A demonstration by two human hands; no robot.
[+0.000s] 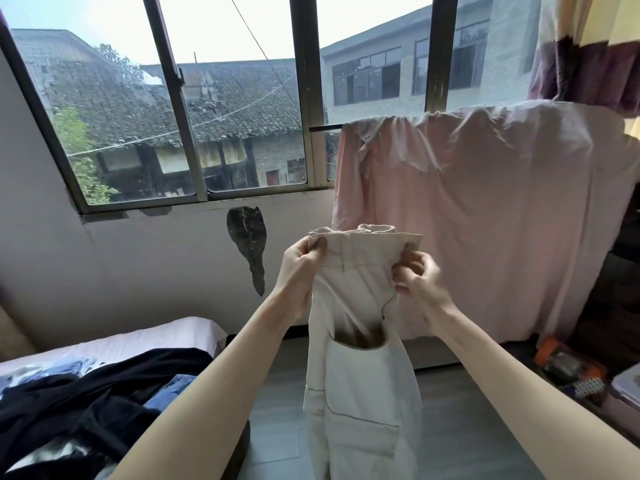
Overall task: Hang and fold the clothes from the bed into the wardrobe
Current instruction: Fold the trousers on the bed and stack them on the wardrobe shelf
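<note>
- The left hand [300, 263] pinches the waistband corner of the cream trousers [360, 341], thumb on the front.
- The right hand [417, 282] grips the opposite side of the waist, fingers curled into the cloth.
- The trousers hang straight down between the arms, above the floor [467, 427].
- Dark and blue clothes [86, 400] lie heaped on the bed [166, 336] at lower left.
- A pink sheet [485, 220] drapes just behind.

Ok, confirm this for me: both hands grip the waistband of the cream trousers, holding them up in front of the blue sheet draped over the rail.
One detail is off: the sheet draped over the rail is pink, not blue. The head view shows it. The rest holds: the left hand and the right hand both grip the waistband of the cream trousers, holding them up in front of it.
</note>
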